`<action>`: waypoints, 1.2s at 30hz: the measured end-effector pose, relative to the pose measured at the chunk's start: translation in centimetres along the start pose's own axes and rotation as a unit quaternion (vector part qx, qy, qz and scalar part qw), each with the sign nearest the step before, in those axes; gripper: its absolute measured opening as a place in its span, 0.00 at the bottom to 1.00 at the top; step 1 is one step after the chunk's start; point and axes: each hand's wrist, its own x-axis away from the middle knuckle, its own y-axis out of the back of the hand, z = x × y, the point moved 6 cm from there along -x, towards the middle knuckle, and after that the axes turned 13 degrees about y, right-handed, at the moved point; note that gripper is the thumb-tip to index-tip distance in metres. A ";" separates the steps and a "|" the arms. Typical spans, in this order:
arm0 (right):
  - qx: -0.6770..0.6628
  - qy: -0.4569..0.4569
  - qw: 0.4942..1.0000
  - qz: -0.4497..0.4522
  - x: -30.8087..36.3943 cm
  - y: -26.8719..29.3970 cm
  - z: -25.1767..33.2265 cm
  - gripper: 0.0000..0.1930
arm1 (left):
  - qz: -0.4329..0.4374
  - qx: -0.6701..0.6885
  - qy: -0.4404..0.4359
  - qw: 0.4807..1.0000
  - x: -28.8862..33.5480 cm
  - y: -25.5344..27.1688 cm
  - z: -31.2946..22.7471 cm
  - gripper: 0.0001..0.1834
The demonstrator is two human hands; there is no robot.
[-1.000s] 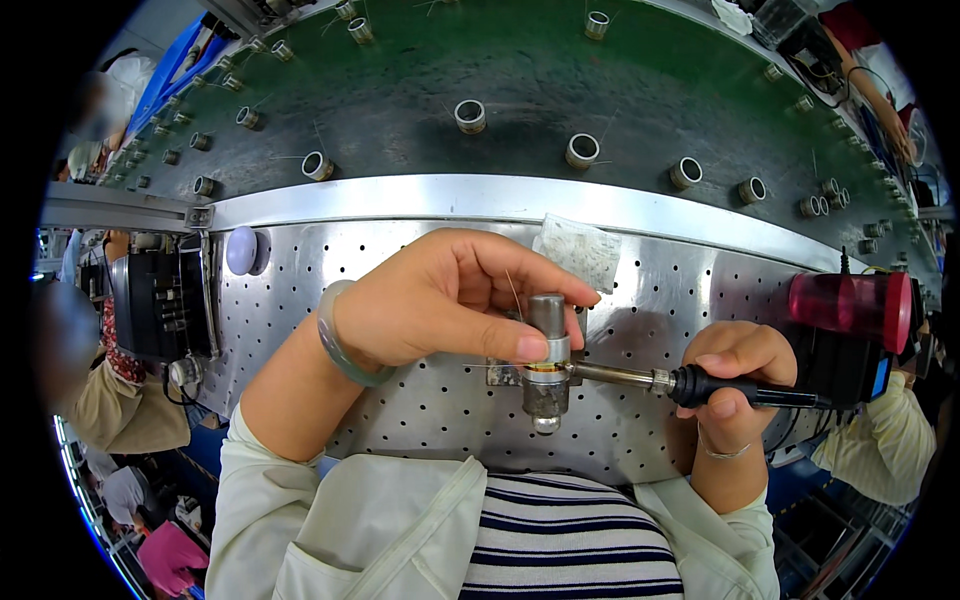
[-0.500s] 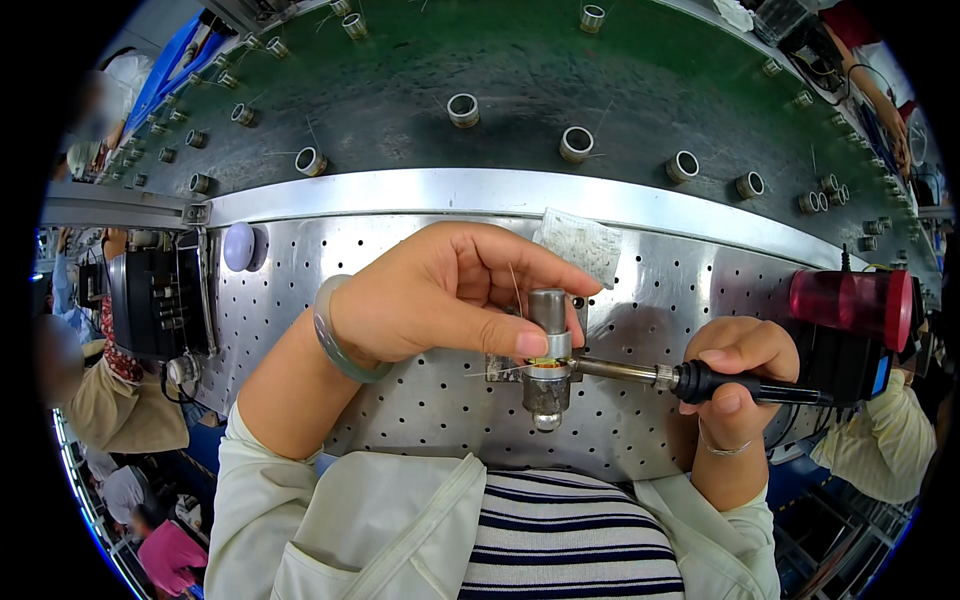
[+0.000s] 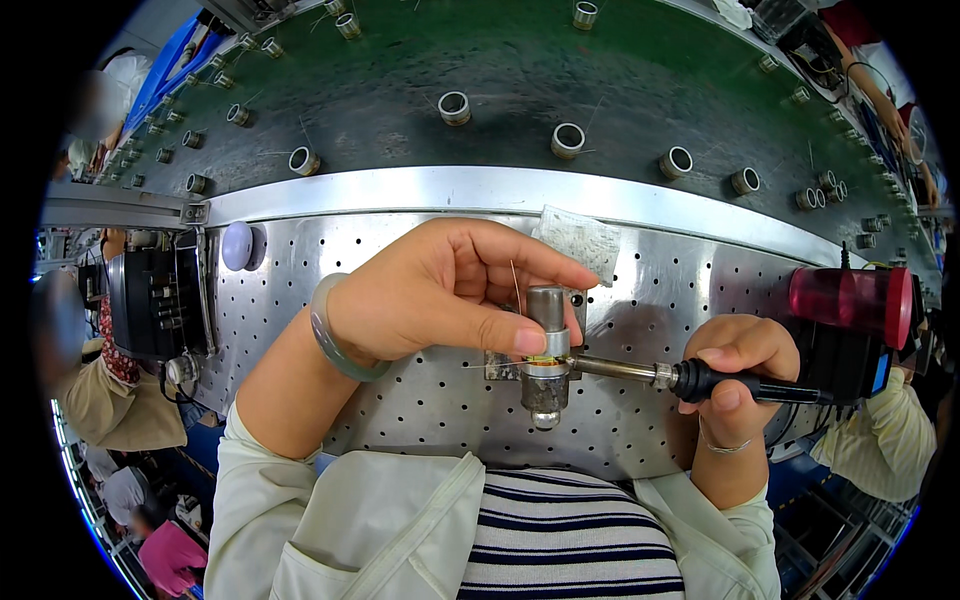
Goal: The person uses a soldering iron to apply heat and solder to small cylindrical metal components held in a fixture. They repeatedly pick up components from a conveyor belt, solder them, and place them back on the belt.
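The post (image 3: 545, 307) stands over the desk (image 3: 640, 430), just right of the left thumb, between the left fingers (image 3: 515, 336) and the right fingers (image 3: 728, 398). From the right fingers, the soldering iron (image 3: 690, 380) extends left to the post. Beyond the left fingers lies a cloth (image 3: 580, 243); well left, a knob (image 3: 238, 246). A container (image 3: 845, 305) lies beyond and right of the right fingers. Farther beyond both hands, a belt (image 3: 380, 115) carries rings (image 3: 571, 152).
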 end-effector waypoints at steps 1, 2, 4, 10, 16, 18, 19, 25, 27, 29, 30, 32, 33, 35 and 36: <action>-0.001 0.005 1.000 0.004 0.0 0.0 0.0 0.11 | 0.000 0.001 -0.001 1.000 0.0 0.0 0.0 0.28; 0.001 0.009 1.000 0.010 -0.1 0.0 0.0 0.11 | 0.001 0.003 -0.003 1.000 0.0 0.0 0.0 0.29; 0.003 0.017 1.000 0.022 -0.1 0.1 0.0 0.11 | 0.000 0.004 -0.002 1.000 0.0 0.0 0.0 0.28; 0.002 0.026 0.999 0.036 -0.2 0.0 0.2 0.11 | -0.010 -0.001 -0.005 1.000 0.4 -0.4 -0.6 0.31; 0.016 0.028 0.999 0.041 -0.1 0.1 0.2 0.11 | -0.036 -0.022 -0.021 0.999 0.7 -1.0 -1.1 0.35; 0.019 0.028 0.999 0.037 -0.2 -0.1 0.3 0.11 | -0.034 -0.009 -0.009 0.999 0.6 -0.8 -0.9 0.36; 0.022 0.028 0.999 0.035 -0.3 -0.1 0.3 0.10 | -0.027 0.004 -0.008 1.000 0.4 -0.8 -0.7 0.36; -0.017 0.023 0.999 -0.018 -0.2 0.6 0.3 0.11 | 0.001 0.028 0.010 1.000 0.0 -0.5 -0.4 0.38; -0.012 0.030 0.999 -0.008 -0.2 0.5 0.3 0.11 | 0.007 0.032 0.013 0.999 -0.1 -0.4 -0.3 0.39; -0.005 0.029 1.000 -0.008 -0.2 0.4 0.3 0.11 | 0.016 0.045 0.017 0.999 -0.3 -0.4 -0.1 0.40; -0.008 0.022 1.000 -0.016 -0.2 0.5 0.2 0.12 | 0.021 0.031 0.004 0.999 -0.3 -0.3 0.0 0.41; -0.015 0.009 0.999 -0.033 0.0 0.8 0.2 0.12 | 0.030 0.003 -0.022 0.999 -0.3 0.1 0.2 0.41; -0.010 0.004 0.999 -0.040 0.0 0.9 0.2 0.12 | 0.040 0.022 -0.026 0.999 -0.2 0.5 0.3 0.41; -0.001 -0.006 0.998 -0.057 0.1 1.1 0.3 0.13 | 0.063 0.060 -0.031 0.996 -0.1 1.1 0.4 0.40; -0.004 -0.015 0.998 -0.064 0.2 1.0 0.3 0.13 | 0.048 0.040 -0.017 0.998 0.0 1.0 0.3 0.38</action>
